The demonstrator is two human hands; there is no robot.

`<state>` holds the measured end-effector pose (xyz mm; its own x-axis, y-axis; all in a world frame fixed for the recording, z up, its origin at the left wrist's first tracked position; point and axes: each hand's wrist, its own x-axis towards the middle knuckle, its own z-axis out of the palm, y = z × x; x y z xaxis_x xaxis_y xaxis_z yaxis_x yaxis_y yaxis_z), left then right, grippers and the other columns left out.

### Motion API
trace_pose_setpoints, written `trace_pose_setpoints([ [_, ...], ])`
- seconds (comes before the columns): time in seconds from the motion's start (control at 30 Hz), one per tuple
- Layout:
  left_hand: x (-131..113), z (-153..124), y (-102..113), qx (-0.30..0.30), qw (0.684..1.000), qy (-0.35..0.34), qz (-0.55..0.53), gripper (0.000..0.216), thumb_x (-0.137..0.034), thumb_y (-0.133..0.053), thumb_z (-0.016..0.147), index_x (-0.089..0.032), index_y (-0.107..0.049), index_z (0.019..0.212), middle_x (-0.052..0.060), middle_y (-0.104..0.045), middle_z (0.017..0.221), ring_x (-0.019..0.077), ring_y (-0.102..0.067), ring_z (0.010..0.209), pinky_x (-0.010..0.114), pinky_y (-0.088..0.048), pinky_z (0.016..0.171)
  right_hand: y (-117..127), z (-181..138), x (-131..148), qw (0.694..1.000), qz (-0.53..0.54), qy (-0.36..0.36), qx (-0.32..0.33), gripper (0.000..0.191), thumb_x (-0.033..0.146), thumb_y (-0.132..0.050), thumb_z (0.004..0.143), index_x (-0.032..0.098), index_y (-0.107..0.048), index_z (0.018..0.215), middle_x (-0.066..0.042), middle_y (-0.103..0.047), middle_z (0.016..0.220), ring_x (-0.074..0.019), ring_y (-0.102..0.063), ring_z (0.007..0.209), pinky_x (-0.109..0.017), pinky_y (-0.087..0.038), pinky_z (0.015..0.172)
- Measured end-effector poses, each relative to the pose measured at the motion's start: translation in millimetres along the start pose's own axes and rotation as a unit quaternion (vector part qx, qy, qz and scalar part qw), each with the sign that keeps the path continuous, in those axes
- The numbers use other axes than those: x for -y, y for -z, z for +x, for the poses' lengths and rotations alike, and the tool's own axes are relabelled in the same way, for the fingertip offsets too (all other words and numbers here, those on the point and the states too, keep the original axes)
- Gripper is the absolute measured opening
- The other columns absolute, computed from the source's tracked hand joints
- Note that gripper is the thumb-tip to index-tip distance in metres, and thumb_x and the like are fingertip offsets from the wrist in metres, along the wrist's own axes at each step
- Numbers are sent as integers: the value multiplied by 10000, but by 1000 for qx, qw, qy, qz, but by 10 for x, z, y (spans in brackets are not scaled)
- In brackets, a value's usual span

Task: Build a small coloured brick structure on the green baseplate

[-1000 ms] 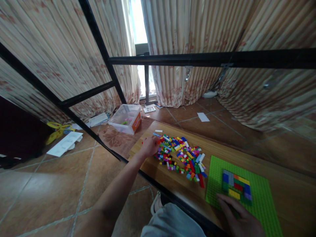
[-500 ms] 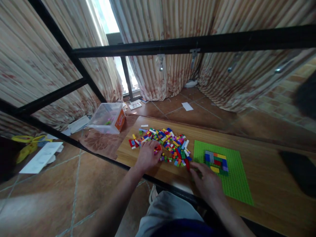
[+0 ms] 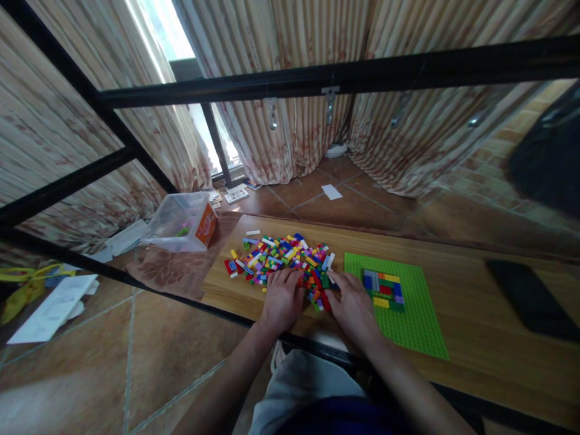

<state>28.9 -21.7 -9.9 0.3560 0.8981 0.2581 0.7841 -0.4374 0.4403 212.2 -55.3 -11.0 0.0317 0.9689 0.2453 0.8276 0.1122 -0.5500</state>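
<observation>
A heap of small toy building bricks [image 3: 290,249] in many colours lies spread on the wooden table. My left hand [image 3: 283,300] is at the near side of the heap, its fingers curled round a small red brick [image 3: 299,281] that is partly hidden. At the heap's right edge is my right hand [image 3: 353,307], thumb and forefinger apart. A long red brick [image 3: 325,300] lies by its thumb. Right of this hand, a green baseplate [image 3: 419,314] bears a low rectangular build [image 3: 383,290] of blue, grey, yellow, orange and red bricks.
A black phone-like slab [image 3: 530,296] lies on the table [image 3: 466,308] at right. On the floor at left stands a clear plastic box [image 3: 176,226] with an orange label. A black metal bar [image 3: 217,93] crosses in front of the curtains [image 3: 281,139].
My left hand has moved right along the heap with the red brick. My right hand has come in to the heap's right edge, so the hands are closer together. The view has shifted slightly.
</observation>
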Motion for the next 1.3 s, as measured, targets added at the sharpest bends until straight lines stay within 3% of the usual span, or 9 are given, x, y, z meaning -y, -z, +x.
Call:
trace_pose_setpoints([
  [0.1, -26, -22, 0, -10, 1000, 5, -22, 333, -123, -552, 845, -205, -591, 1165, 85, -644, 1159, 260, -562, 1121, 438, -442, 992, -6, 112, -43, 999, -32, 33, 26, 397, 186, -551, 829, 196, -608, 1222, -107, -623, 1089, -258, -553, 1026, -423, -464, 942],
  [0.2, -70, -47, -4, -23, 998, 11, -51, 281, -148, -531, 877, -202, -598, 1144, 89, -656, 1129, 255, -583, 1080, 435, -463, 977, -5, 160, -36, 998, -42, 37, 36, 327, 160, -575, 809, 209, -643, 1126, -102, -603, 1062, -255, -547, 1008, -419, -470, 924],
  [0.37, -182, -57, 38, -41, 987, 38, -148, 249, -272, -557, 904, -198, -602, 1137, 94, -670, 1104, 236, -619, 1049, 392, -501, 945, 77, 78, 106, 999, 4, 38, 17, 247, 183, -581, 829, 204, -633, 1069, -99, -609, 1105, -253, -544, 1067, -431, -470, 955],
  [0.53, -359, -36, 61, 24, 940, 95, -325, 250, -353, -591, 879, -204, -646, 1072, 47, -711, 952, 182, -670, 848, 295, -547, 779, 161, -97, 291, 997, 57, 55, 1, 242, 152, -540, 841, 229, -626, 1053, -80, -657, 1073, -227, -592, 1029, -418, -488, 943],
  [0.63, -437, -38, 20, 53, 907, 123, -400, 213, -356, -581, 869, -200, -685, 971, 33, -724, 886, 174, -669, 808, 284, -545, 760, 180, -177, 335, 996, 84, 33, -9, 269, 112, -541, 818, 236, -634, 1038, -57, -685, 1036, -201, -626, 987, -371, -514, 898],
  [0.77, -475, -65, -32, 60, 867, 168, -465, 273, -413, -632, 816, -188, -730, 935, 43, -746, 895, 192, -680, 824, 294, -547, 763, 212, -255, 312, 992, 124, 13, -21, 265, 131, -580, 810, 243, -644, 1041, -43, -704, 1020, -191, -651, 965, -348, -530, 871],
  [0.93, -520, -146, -45, 71, 845, 191, -494, 277, -410, -594, 838, -180, -748, 863, 29, -719, 756, 155, -626, 646, 246, -499, 568, 215, -379, 249, 984, 176, 21, -16, 229, 184, -598, 825, 249, -650, 1038, -40, -710, 1034, -189, -663, 965, -342, -532, 872],
  [1.07, -442, -186, -86, 55, 861, 201, -464, 240, -371, -574, 854, -180, -718, 880, 15, -695, 729, 140, -607, 602, 242, -497, 553, 173, -429, 158, 984, 176, -4, -9, 234, 230, -588, 836, 238, -645, 1062, -50, -698, 1054, -194, -656, 978, -349, -530, 866],
  [1.3, -3, -29, -6, -42, 948, 170, -264, 205, -167, -528, 867, -200, -694, 982, 46, -721, 980, 183, -678, 877, 321, -557, 815, 75, -300, -75, 995, 81, -48, -11, 313, 275, -547, 842, 193, -643, 1128, -95, -683, 1069, -234, -647, 966, -408, -521, 862],
])
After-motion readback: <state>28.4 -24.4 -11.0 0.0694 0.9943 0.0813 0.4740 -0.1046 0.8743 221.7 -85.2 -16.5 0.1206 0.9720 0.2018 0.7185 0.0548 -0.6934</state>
